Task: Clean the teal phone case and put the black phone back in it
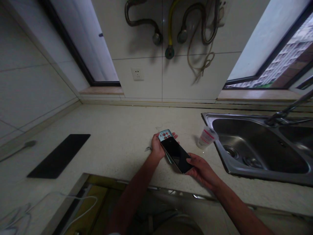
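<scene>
Over the counter, my left hand (pixel 157 147) is closed around a pale blue phone case (pixel 166 133). Its round camera holes show at the far end, with skin colour behind them. My right hand (pixel 201 169) grips the near end of a black-screened smartphone (pixel 176 153), thumb on the glass. The phone lies slanted over the case and covers most of it; the case's edge shows along the phone's left side. Whether the phone is seated in the case or only rests on it, I cannot tell.
A clear plastic cup with red print (pixel 206 138) stands right of my hands, beside the steel sink (pixel 221 160). On the left are a black flat panel (pixel 60 156), a dark spoon-like utensil (pixel 29 144) and a white cable (pixel 61 195). Hoses (pixel 170 26) hang on the tiled wall.
</scene>
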`<state>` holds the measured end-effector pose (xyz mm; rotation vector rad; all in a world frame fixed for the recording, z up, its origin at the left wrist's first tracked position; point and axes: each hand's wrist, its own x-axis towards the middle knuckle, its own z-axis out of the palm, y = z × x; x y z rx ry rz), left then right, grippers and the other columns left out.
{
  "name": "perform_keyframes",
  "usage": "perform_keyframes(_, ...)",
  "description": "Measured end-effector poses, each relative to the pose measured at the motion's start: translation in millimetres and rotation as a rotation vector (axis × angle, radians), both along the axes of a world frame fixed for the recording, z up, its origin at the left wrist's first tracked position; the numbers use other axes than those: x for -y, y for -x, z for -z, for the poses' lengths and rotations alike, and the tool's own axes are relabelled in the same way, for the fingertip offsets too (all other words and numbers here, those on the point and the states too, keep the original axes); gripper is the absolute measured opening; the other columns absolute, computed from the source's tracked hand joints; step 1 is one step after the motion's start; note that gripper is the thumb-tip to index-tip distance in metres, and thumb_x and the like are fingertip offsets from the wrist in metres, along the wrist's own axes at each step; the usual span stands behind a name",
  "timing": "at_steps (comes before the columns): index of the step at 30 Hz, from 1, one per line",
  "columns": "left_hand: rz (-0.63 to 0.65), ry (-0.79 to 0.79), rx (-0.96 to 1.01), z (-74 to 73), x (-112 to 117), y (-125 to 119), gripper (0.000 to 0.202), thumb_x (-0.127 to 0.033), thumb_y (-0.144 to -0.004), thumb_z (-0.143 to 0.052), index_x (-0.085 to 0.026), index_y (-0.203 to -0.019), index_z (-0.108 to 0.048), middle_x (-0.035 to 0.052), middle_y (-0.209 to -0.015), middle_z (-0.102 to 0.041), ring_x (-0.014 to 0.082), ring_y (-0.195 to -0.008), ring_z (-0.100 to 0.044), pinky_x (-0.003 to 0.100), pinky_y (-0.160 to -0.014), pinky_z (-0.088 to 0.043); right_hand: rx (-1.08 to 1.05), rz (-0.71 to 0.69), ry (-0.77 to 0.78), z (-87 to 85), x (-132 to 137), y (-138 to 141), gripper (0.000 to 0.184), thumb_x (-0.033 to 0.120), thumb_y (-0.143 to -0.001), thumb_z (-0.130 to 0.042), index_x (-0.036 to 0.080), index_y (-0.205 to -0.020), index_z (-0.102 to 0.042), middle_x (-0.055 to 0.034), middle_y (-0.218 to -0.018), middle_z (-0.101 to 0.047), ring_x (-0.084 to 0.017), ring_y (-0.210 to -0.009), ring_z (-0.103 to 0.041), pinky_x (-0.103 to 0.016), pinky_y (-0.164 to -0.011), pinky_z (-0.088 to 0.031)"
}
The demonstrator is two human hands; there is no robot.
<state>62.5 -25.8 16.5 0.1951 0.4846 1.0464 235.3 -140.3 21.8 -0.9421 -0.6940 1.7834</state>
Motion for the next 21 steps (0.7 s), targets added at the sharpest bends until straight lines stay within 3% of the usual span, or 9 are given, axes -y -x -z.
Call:
perform_keyframes(4,0.02,-0.008,-0.012,-0.3,3.0,-0.2,0.05,-0.057,-0.085,-0.055,-0.013,-0.106,-0.063,0.0165,-0.103,-0.073,0.0321,-0.106,-0.068,0.056,-0.098,-0.048,0.07,0.06,0.031,-6.9,-2.5,5.9,0.038,0.031,-0.071,-0.087,0.013,-0.099,-0.069,-0.0073,-0.087,-0.075,-0.016,-0.066,-0.073,-0.025,-0.059,-0.064)
perform_keyframes(10,0.058,-0.088,-0.092,4.9,6.1,-5.9,0.042,-0.039,-0.081,-0.067,-0.017,-0.116,-0.061,0.0122,-0.1,-0.074,0.0295,-0.102,-0.071,0.048,-0.097,-0.05,0.158,0.172,0.031,-9.9,-7.7,13.2,0.043,0.037,-0.069,-0.089,0.018,-0.095,-0.061,-0.0001,-0.077,-0.073,-0.013,-0.057,-0.07,-0.025,-0.056,-0.064)
perform_keyframes(17,-0.07,-0.121,-0.088,2.6,11.0,-8.3,0.051,-0.032,-0.081,-0.066,-0.023,-0.13,-0.053,0.0103,-0.107,-0.073,0.0286,-0.106,-0.069,0.053,-0.096,-0.052,0.194,0.196,0.047,-13.4,-3.8,25.6,0.047,0.04,-0.067,-0.088,0.018,-0.096,-0.058,-0.0001,-0.074,-0.072,-0.014,-0.057,-0.07,-0.025,-0.054,-0.063)
perform_keyframes(21,-0.173,-0.127,-0.229,9.1,8.0,-9.6,0.056,-0.033,-0.076,-0.071,-0.023,-0.129,-0.054,0.0087,-0.1,-0.074,0.0283,-0.097,-0.072,0.047,-0.091,-0.054,0.203,0.228,0.055,-11.5,0.6,30.0,0.049,0.041,-0.064,-0.09,0.018,-0.094,-0.058,0.0002,-0.071,-0.072,-0.013,-0.054,-0.069,-0.023,-0.052,-0.062)
